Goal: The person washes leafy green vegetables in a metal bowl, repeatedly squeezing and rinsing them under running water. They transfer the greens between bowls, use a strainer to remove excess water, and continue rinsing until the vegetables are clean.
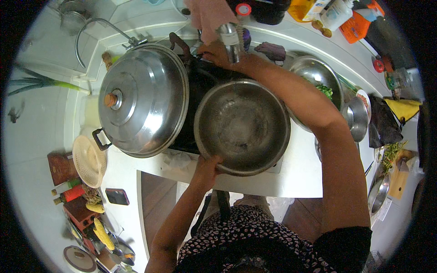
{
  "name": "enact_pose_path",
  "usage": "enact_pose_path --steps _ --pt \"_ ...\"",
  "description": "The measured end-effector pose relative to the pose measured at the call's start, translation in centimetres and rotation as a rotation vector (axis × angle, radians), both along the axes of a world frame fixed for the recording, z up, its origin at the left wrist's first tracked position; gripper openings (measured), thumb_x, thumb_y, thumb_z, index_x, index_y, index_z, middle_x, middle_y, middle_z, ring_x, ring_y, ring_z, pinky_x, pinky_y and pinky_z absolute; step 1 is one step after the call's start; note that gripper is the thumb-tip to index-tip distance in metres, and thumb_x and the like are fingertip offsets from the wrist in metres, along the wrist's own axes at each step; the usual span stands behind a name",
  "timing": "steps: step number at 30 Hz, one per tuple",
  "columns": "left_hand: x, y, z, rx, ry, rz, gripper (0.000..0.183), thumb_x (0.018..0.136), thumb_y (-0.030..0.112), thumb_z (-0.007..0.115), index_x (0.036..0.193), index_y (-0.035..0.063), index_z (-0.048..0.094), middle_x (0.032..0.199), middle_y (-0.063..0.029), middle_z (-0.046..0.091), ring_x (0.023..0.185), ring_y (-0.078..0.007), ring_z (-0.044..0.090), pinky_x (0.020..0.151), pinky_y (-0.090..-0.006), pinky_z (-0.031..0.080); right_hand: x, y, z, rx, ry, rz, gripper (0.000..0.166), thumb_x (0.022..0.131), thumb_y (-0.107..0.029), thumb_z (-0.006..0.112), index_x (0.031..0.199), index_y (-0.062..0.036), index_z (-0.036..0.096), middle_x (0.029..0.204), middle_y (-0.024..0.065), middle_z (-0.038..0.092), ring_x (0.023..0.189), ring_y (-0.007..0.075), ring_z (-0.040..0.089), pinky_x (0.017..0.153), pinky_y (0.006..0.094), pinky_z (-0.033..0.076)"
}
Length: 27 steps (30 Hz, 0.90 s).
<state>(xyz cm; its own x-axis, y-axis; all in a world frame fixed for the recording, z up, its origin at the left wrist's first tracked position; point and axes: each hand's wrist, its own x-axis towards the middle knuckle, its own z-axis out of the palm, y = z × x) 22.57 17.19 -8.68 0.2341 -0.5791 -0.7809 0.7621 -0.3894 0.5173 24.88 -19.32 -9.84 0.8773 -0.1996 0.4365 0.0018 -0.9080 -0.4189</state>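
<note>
My left hand [209, 170] grips the near-left rim of a dark, worn metal pan [242, 128], which looks bare inside. Past the pan's far side, my right hand [216, 54] reaches to the back of the stove, beside the dark handle of a large pot; what its fingers touch, if anything, cannot be made out. A pink cloth [213, 15] and a shiny metal cylinder [232, 42] are close above that hand. The big pot's domed metal lid [145, 102], with a wooden knob, is left of the pan.
A steel bowl with chopped greens [324, 90] and a smaller steel bowl [355, 117] stand at right. A plastic basket [89, 160] and a phone [117, 196] lie at left. Spray and pump bottles [355, 25] line the back right. The counter's front edge [266, 191] runs before me.
</note>
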Motion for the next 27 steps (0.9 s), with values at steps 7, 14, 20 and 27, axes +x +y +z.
enact_pose_path --steps 7,14,20,27 --pt "0.8 6.4 3.9 0.012 -0.165 -0.159 0.045 0.087 0.008 0.058 0.127 -0.0014 0.041 0.113 -0.0149 0.055 0.099 -0.0283 0.061 0.084 -0.0391 0.055 -13.3 6.3 9.4 0.05 0.149 -0.217 0.03 0.094 -0.014 0.056 0.123 -0.0045 0.058 0.112 0.0186 0.062 0.102 0.0356 0.061 0.088 0.0416 0.05" --pt "-1.7 -4.3 7.0 -0.193 -0.025 -0.157 0.045 0.09 0.011 0.053 0.128 -0.0061 0.038 0.124 -0.0205 0.052 0.111 -0.0326 0.058 0.092 -0.0465 0.054 -29.6 10.4 13.7 0.351 -0.172 -0.665 0.019 0.09 -0.011 0.061 0.106 -0.0013 0.066 0.095 0.0154 0.067 0.08 0.025 0.066 0.074 0.0332 0.051" --pt "-6.9 -6.8 10.0 -0.185 -0.004 -0.342 0.053 0.09 0.016 0.053 0.135 -0.0063 0.034 0.133 -0.0248 0.047 0.12 -0.0351 0.053 0.099 -0.0489 0.05 -41.2 16.3 12.7 0.712 -0.201 -0.987 0.017 0.097 -0.011 0.056 0.105 0.0016 0.064 0.087 0.0067 0.065 0.075 0.0116 0.06 0.071 0.0267 0.049" --pt "-5.7 -1.4 13.5 -0.063 -0.155 -0.41 0.055 0.089 0.021 0.054 0.133 -0.0068 0.036 0.127 -0.0253 0.054 0.112 -0.0348 0.06 0.097 -0.0467 0.052 -44.1 23.6 7.4 1.019 -0.303 -0.881 0.013 0.096 -0.005 0.054 0.103 -0.001 0.064 0.089 0.004 0.063 0.076 0.0101 0.06 0.067 0.0251 0.049"
